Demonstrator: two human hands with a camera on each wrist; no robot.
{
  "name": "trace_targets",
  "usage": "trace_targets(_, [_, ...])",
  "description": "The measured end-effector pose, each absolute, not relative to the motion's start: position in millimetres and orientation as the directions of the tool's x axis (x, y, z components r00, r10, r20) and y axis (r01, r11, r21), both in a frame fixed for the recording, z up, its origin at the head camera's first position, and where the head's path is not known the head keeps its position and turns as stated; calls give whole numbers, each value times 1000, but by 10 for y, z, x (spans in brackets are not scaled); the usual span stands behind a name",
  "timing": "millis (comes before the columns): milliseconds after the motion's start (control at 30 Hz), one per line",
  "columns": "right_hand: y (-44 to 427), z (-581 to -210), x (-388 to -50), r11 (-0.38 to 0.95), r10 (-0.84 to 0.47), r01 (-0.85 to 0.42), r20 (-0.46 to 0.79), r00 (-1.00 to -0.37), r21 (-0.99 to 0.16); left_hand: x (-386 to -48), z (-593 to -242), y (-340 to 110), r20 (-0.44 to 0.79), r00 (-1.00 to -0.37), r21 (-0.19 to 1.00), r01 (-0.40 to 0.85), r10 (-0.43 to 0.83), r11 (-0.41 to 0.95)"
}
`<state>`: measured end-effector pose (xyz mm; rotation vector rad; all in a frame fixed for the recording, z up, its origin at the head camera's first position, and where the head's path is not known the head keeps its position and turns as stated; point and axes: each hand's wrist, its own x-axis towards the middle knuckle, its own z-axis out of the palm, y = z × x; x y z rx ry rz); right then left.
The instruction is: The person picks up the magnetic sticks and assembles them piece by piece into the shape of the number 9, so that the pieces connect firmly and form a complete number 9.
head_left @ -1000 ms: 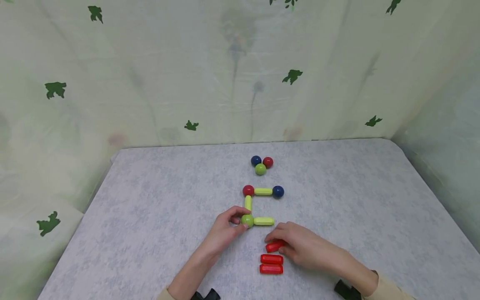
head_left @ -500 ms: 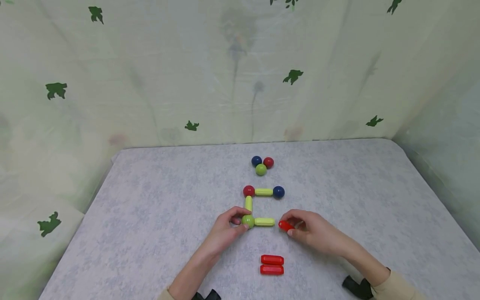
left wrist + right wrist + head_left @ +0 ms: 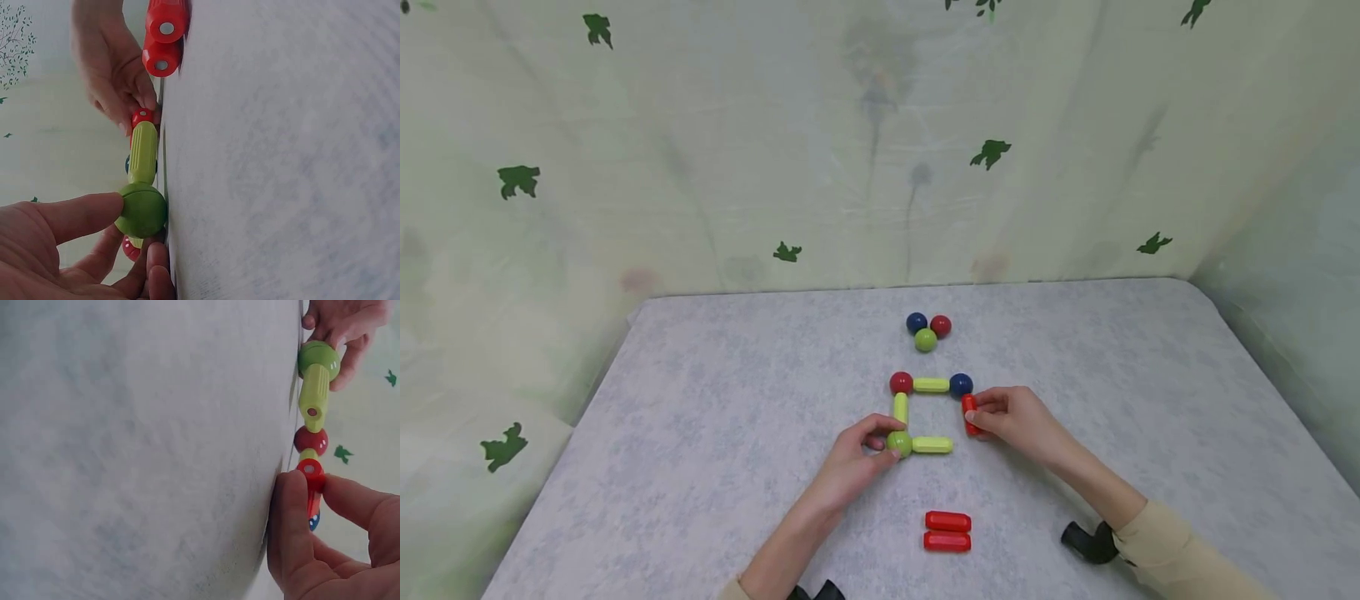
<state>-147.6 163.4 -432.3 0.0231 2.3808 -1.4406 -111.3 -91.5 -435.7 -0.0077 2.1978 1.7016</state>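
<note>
My left hand (image 3: 857, 462) pinches a green ball (image 3: 899, 443) at the near left corner of a flat figure of rods and balls. From that ball one yellow-green rod (image 3: 932, 446) points right with a free end. Another yellow-green rod (image 3: 901, 407) runs back to a red ball (image 3: 901, 382). A third yellow-green rod (image 3: 931, 385) joins the red ball to a blue ball (image 3: 961, 384). My right hand (image 3: 1018, 423) holds a red rod (image 3: 312, 487) between thumb and fingers, its far end at the blue ball; whether they touch is hard to tell.
Two red rods (image 3: 947, 532) lie side by side nearer the front of the grey table (image 3: 737, 375). Behind the figure sit a loose blue ball (image 3: 917, 322), a red ball (image 3: 941, 326) and a green ball (image 3: 926, 340). A leaf-patterned curtain (image 3: 850, 150) hangs behind.
My right hand has picked up the red rod from beside the other two, carried it back and turned it lengthwise toward the blue ball. My left hand keeps its grip on the green ball.
</note>
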Motion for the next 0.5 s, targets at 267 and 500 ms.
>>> trace_targets(267, [1601, -4315, -1498, 448, -157, 228, -327, -932, -864, -1106, -4354, -905, -292, -932, 934, -230, 214, 274])
trace_targets(500, [1568, -4332, -1509, 491, -142, 216, -322, -936, -844, -1109, -4361, -904, -290, -933, 932, -225, 213, 284])
